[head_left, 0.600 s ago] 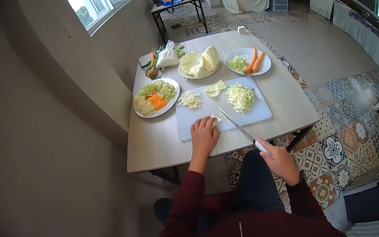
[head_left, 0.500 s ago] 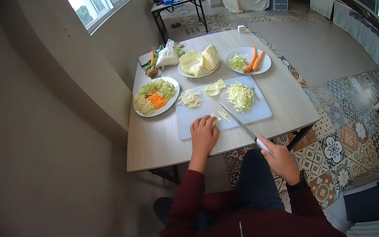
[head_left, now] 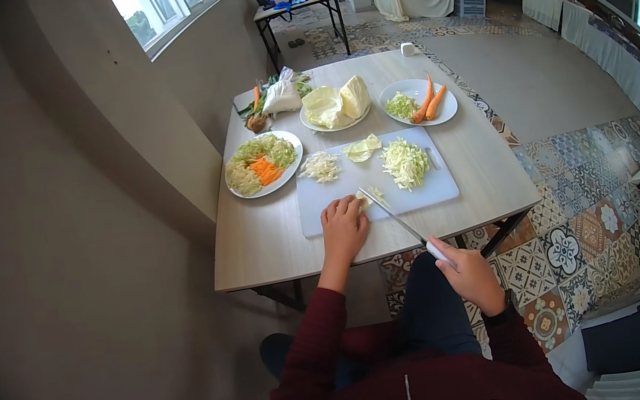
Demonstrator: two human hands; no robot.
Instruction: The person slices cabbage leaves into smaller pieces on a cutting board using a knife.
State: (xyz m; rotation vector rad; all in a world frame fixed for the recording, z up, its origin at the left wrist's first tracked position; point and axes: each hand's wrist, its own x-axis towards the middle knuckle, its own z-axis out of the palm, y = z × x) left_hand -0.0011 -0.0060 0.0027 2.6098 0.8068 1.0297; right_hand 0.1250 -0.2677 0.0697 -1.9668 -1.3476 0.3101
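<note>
My left hand (head_left: pixel 345 225) presses with curled fingers on a small piece of cabbage (head_left: pixel 362 200) at the front of the white cutting board (head_left: pixel 331 219). In my right hand (head_left: pixel 467 273) is the white handle of a knife (head_left: pixel 397 220), its blade slanting up and left so the tip lies beside my left fingertips. A few cut strips lie by the blade. Also on the board are a heap of shredded cabbage (head_left: pixel 405 163), a paler shredded pile (head_left: pixel 321 167) and a loose cabbage leaf (head_left: pixel 363 148).
At left stands a plate (head_left: pixel 234 190) of shredded vegetables with orange carrot. Behind the board are a plate of cabbage pieces (head_left: pixel 327 108) and a plate (head_left: pixel 449 108) with carrots and shreds. A white bag (head_left: pixel 281 96) and vegetables lie at the back left, near the wall.
The knife has shifted left, its blade now close against my left fingertips. My right hand moved slightly left with it; my left hand stays in place.
</note>
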